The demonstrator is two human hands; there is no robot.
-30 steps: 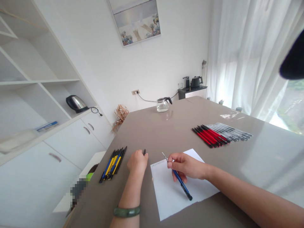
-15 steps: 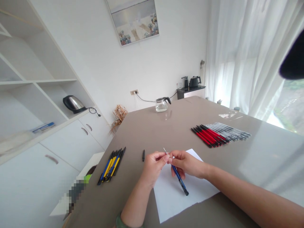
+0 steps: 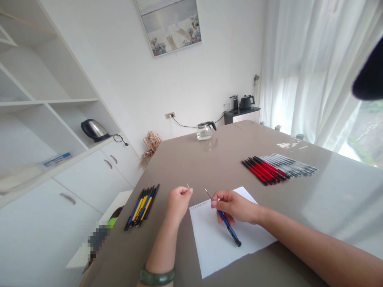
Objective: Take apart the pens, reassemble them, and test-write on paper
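Note:
A blue and black pen (image 3: 229,229) is in my right hand (image 3: 235,205), pinched between thumb and fingers above a white sheet of paper (image 3: 214,253). Its front cone is off, and the thin refill (image 3: 208,193) sticks out bare toward the upper left. My left hand (image 3: 178,203) is closed in a pinch left of the paper, apart from the pen. Between its fingertips shows a small, thin silvery piece (image 3: 188,185), too small to make out clearly. The small black part seen earlier on the table is hidden, apparently behind my left hand.
Yellow, blue and black pens (image 3: 142,207) lie together at the left. Red pens (image 3: 263,170) and clear pens (image 3: 289,165) lie in a row at the right. A glass pot (image 3: 204,131) stands at the table's far end. White scraps (image 3: 289,144) lie at the right edge.
My left hand has pulled away from the pen's tip to the left, taking a small silvery piece. My right hand stays nearly in place with the pen.

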